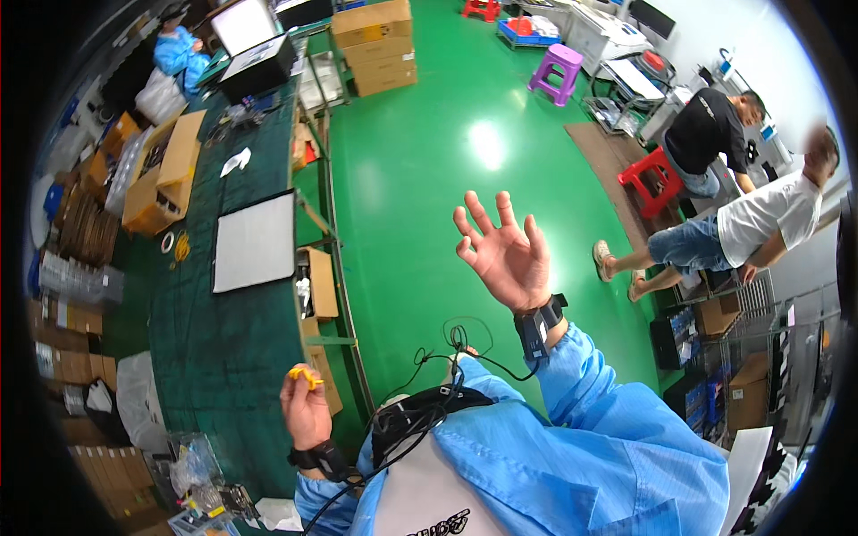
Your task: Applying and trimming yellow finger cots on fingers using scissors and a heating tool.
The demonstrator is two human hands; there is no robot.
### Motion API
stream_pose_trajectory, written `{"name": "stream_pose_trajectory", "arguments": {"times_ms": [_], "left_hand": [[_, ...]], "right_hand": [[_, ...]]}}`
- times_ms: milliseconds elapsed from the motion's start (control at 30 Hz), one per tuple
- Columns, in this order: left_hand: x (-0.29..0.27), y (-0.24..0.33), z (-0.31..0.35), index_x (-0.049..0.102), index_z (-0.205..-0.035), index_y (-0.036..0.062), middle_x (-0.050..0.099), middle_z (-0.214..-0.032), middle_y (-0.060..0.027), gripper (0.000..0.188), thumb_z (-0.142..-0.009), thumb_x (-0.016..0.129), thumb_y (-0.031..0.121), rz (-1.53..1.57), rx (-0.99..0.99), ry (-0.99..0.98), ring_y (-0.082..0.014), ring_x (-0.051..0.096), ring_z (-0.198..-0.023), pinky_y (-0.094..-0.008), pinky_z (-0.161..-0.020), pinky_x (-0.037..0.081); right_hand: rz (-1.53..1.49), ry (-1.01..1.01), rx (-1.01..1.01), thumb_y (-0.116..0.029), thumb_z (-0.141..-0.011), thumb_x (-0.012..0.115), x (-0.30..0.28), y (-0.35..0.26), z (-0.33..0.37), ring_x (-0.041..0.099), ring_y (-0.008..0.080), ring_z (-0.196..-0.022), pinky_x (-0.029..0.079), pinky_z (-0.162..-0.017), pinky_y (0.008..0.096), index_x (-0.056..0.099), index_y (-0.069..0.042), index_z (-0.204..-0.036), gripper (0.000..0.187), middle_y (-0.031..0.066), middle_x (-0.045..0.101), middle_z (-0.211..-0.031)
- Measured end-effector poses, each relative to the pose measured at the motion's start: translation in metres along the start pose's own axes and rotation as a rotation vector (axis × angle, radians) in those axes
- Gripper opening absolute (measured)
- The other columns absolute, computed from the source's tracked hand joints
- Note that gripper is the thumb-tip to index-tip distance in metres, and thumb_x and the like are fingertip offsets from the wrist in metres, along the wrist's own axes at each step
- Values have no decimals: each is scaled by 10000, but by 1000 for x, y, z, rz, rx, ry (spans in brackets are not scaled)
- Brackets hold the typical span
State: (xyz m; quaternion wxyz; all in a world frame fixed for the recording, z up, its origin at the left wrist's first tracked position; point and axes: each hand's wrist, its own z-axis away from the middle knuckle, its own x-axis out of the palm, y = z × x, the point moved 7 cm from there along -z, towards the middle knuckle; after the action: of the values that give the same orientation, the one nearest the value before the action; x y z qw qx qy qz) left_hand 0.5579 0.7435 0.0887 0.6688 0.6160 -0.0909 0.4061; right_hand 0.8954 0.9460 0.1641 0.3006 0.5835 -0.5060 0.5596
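Observation:
My left hand is closed at the edge of the green-topped workbench. Between its fingertips is a small, bright yellow looped thing, too small to tell its kind. My right hand is raised over the floor with the palm up. Its fingers are spread and hold nothing. Each wrist wears a black strapped device, and the one on my right wrist has a cable running toward my waist. Lying on the bench ahead of my left hand is a white rectangular panel with a dark border.
A yellow coil and a white tape roll lie left of the panel. Cardboard boxes stand beyond the bench. Two people are at the right, near a red stool; a purple stool stands farther off. Another person is far left.

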Motion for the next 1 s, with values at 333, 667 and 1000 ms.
{"name": "stream_pose_trajectory", "arguments": {"times_ms": [333, 667, 1000], "left_hand": [[57, -89, -68, 692, -1075, 38, 707, -1000, -47, 121, -979, 619, 37, -113, -261, -182, -146, 684, -879, -256, -776, 576], [58, -83, -117, 707, -1047, 33, 723, -988, -57, 104, -957, 655, 34, -268, -273, -197, -138, 698, -855, -242, -747, 595], [38, -67, -120, 694, -1046, 15, 712, -958, -52, 100, -957, 651, 30, -311, -251, -194, -135, 690, -840, -247, -746, 587]], "right_hand": [[758, 188, -37, -255, -865, 776, 18, -111, 42, 415, 322, -1391, 442, -1078, 484, 548, -205, -1364, 551, 101, 412, -1518], [2657, 306, 746, -186, -622, 879, -128, -117, 89, 591, 362, -1155, 504, -1002, 430, 657, -186, -1264, 679, 153, 577, -1307], [1983, 648, -694, -34, -705, 833, 176, -170, 101, 582, 260, -1227, 522, -971, 414, 585, -94, -1302, 650, 89, 544, -1390]]}}
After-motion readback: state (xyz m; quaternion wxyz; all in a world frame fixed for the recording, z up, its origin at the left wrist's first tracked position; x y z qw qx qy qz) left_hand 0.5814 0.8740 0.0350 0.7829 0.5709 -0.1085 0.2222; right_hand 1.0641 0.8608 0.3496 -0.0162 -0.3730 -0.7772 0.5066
